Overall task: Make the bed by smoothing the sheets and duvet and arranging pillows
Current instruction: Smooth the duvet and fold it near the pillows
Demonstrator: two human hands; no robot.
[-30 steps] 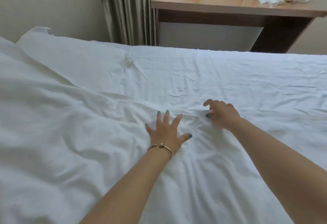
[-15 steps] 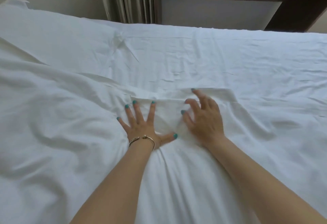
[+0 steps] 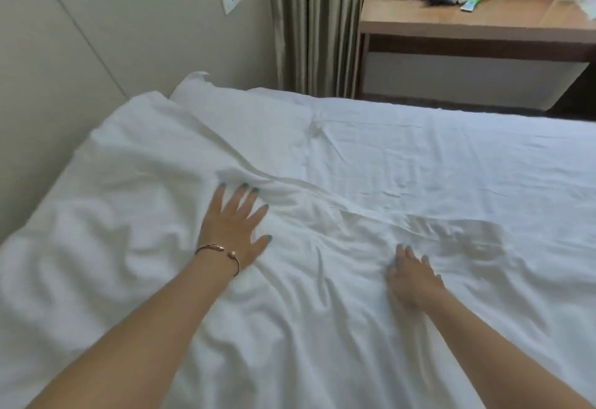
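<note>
- My left hand [image 3: 233, 229]: fingers splayed wide, palm flat on the duvet [image 3: 129, 247], holding nothing.
- My right hand [image 3: 414, 279]: blurred, grip unclear, on wrinkled duvet.

Left hand [image 3: 233, 229] flat with fingers spread on rumpled white duvet [image 3: 129, 215], right hand [image 3: 414, 279] pressing nearby

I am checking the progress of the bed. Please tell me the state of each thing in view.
Duvet: spread on the bed, wrinkled.
Sheet: laid flat, lightly creased.
Pillow: lying at the head, partly under the duvet.
Left hand: open, flat on the duvet.
Right hand: blurred, fingers spread on the duvet.
Curtain: hanging closed.
</note>
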